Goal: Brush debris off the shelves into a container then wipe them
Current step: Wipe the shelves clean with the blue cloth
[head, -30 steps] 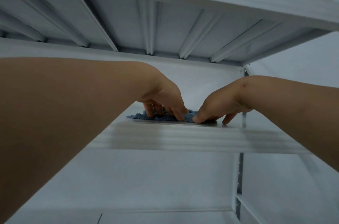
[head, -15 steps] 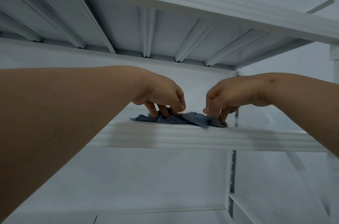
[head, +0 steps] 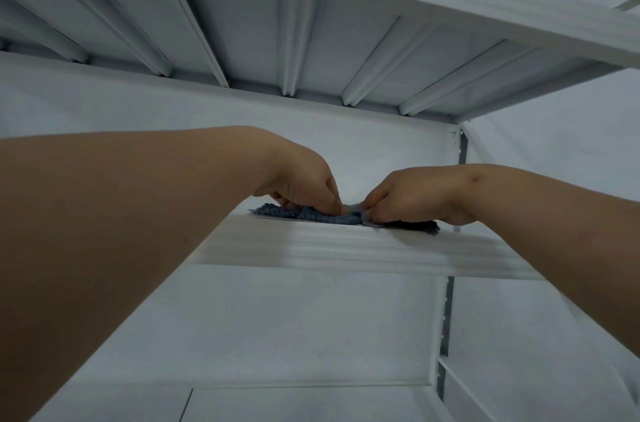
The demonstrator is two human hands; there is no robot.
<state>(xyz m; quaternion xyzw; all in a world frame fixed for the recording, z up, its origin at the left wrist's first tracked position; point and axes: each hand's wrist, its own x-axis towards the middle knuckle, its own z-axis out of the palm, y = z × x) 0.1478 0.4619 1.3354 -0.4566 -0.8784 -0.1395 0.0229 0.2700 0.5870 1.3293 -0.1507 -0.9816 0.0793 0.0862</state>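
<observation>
Both hands are on the blue cloth (head: 304, 214), which lies on the white shelf (head: 346, 248) near its front lip: left hand (head: 301, 184) pinching at nine o'clock, right hand (head: 412, 196) gripping at three. Wiping stage, by the look of it, with no container in sight. Next job: spread the cloth flat, then sweep along the shelf.

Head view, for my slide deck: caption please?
Both hands, left and right, pinch a blue cloth on a white shelf.
</observation>
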